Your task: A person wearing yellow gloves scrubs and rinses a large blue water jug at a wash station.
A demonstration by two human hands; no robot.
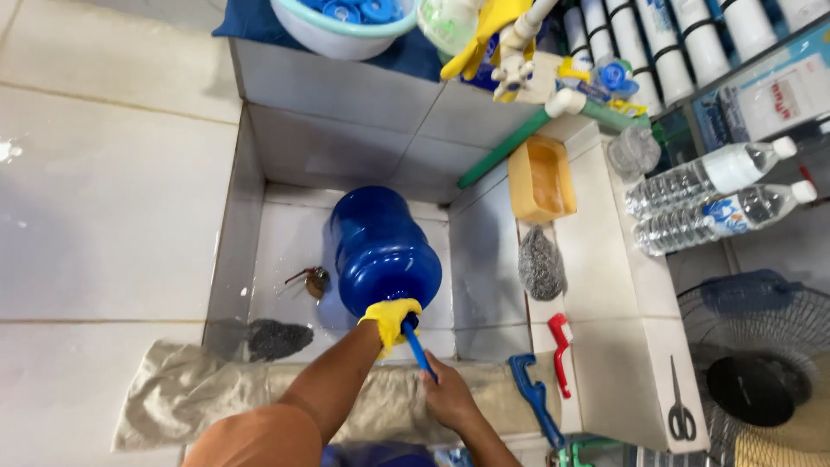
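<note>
Head view looked straight down into a white tiled wash basin [259,173], where a big blue water jug [380,246] lay tipped on its side, neck toward the person. The left hand [391,320], in a yellow rubber glove, was clamped around the jug's mouth. The bare right hand [448,396] was closed on a blue brush handle [418,348] that ran up into the mouth of the jug. Just left of the jug sat the floor drain [316,280], and a dark scouring pad [278,338] lay at the basin's near left corner. A grey cloth [186,389] was draped over the near edge. On the ledge to the right lay a steel wool ball [542,263], an orange soap tray [541,179], a red-and-white brush [561,339], a blue wrench-like tool [533,405] and scissors [680,406]. Far right, two clear plastic bottles [713,195] lay side by side.
</note>
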